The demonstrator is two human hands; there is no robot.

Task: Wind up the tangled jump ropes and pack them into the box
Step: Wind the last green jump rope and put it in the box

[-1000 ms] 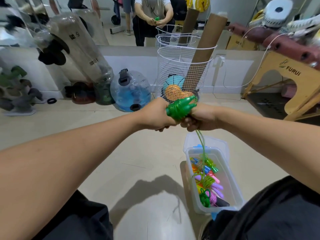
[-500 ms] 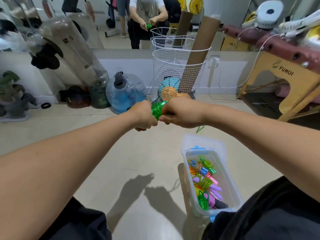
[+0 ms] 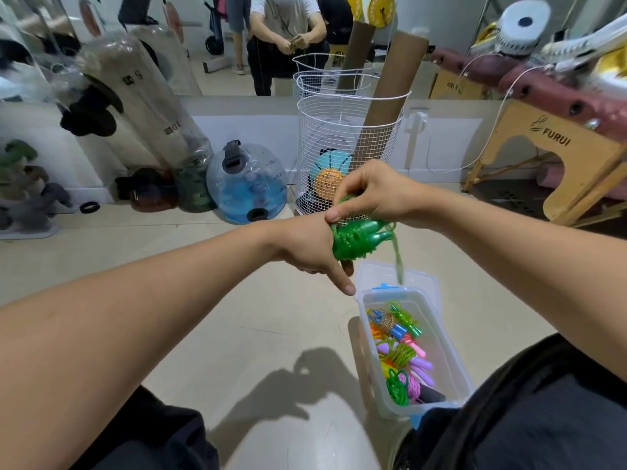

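- The left hand [image 3: 314, 247] grips the green jump rope [image 3: 356, 240] from the 9 o'clock side; the fingers are mostly hidden behind the bundle, but one finger points down toward 5 o'clock and its tip comes just beside the far rim of the box [image 3: 451, 368].
- The right hand [image 3: 369, 195] comes from 3 o'clock and sits on top of the bundle, with the fingers curled down and pinching the cord at its upper edge.
- The green jump rope is in the air between both hands, at about the centre of the view; its two shiny handles lie together and point toward 3 o'clock, and the cord is wound around them.
- One loose end of cord [image 3: 398, 262] hangs down from the bundle toward 6 o'clock (it is blurred) and ends over the far rim of the box.
- The box is clear plastic and stands open on the floor at 5 o'clock, beside the person's right leg.
- Inside it lie other wound ropes [image 3: 403, 354], green, pink, purple, blue and orange.
- A white wire basket [image 3: 339, 130] stands at 12 o'clock, behind the hands.
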